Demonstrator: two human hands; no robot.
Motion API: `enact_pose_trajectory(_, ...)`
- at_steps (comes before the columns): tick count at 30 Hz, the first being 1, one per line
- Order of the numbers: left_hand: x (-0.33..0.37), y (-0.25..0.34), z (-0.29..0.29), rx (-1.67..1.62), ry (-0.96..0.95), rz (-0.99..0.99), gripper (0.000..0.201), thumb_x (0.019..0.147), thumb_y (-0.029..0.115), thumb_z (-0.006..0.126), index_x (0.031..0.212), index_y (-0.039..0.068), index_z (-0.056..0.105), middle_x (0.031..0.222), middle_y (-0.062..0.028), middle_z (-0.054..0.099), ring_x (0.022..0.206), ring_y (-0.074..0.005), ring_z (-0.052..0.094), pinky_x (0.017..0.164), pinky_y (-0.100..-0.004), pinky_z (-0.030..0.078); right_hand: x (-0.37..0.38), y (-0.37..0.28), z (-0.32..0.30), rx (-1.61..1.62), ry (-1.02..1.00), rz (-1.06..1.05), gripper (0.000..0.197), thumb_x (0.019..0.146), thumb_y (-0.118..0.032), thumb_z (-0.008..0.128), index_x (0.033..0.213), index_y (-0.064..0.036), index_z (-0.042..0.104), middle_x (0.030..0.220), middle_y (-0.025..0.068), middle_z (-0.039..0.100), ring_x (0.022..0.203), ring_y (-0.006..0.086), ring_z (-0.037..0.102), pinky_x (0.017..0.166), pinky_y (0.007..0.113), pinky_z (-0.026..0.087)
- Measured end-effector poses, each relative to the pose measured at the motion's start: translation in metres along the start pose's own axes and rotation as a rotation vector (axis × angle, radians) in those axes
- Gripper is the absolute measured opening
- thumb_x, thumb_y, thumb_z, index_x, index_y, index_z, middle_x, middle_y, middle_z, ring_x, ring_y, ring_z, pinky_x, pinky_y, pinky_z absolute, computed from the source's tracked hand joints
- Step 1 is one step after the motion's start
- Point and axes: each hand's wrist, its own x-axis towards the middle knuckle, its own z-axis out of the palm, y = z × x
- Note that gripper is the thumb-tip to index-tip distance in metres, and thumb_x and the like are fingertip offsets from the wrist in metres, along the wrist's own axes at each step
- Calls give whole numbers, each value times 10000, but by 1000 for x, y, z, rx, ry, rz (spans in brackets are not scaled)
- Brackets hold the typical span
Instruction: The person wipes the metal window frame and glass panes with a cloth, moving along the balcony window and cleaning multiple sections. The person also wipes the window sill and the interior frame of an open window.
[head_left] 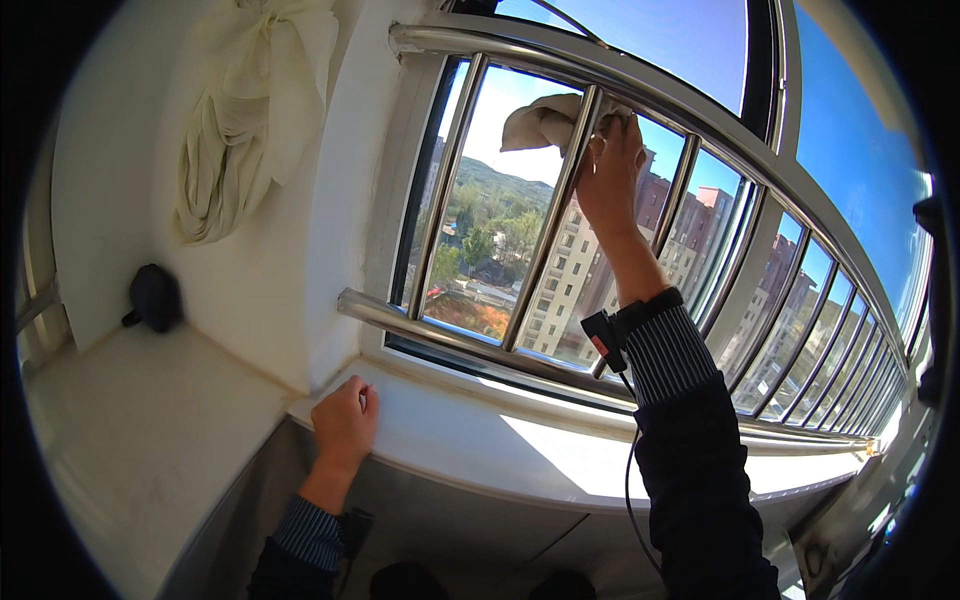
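Observation:
My right hand [612,178] reaches up to the barred window and is closed on a beige cloth [541,122]. The bunched cloth lies along the upper glass, behind one of the upright metal bars [548,225], and part of it hangs out to the left of that bar. Low down on the left, my left hand [345,421] makes a fist at the edge of the white windowsill [455,420]. Nothing shows in that fist.
A metal railing [480,345] runs across the window and curves away to the right. A tied-back cream curtain [235,130] hangs on the left wall, above a small black object [155,298] on a pale ledge [150,420]. A cable [630,490] trails from my right wrist.

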Motion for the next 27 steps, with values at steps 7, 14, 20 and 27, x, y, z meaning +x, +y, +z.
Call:
enact_pose_trajectory(7,0,1,2,-45,70,21,191,905,202,670,787,74,590,704,-106,644,642,-343,636,573,-448,474,23,-12,43,-140,-184,-209,700,886,-302,718,1508,-139,445,1598,195,290,1446,432,309,1194,537,299)
enact_pose_trajectory(14,0,-1,1,9,25,15,193,920,213,651,804,77,578,758,-98,661,656,-336,648,575,-465,478,10,-31,55,16,-553,-979,537,865,-351,722,1384,-299,595,1576,65,396,1458,252,369,1237,435,300)
enact_pose_trajectory(20,1,-4,0,-19,-8,31,190,917,204,657,805,72,578,759,-106,659,666,-344,644,580,-469,475,2,-16,11,-197,-688,-973,566,855,-337,735,1395,-298,570,1587,14,372,1454,234,379,1226,405,329)
enact_pose_trajectory(27,0,-3,3,-33,27,33,189,909,194,669,799,66,585,739,-103,650,654,-345,637,578,-464,473,38,4,-28,-401,-410,-519,842,816,-298,817,1528,-140,395,1580,163,321,1457,380,338,1206,488,316)
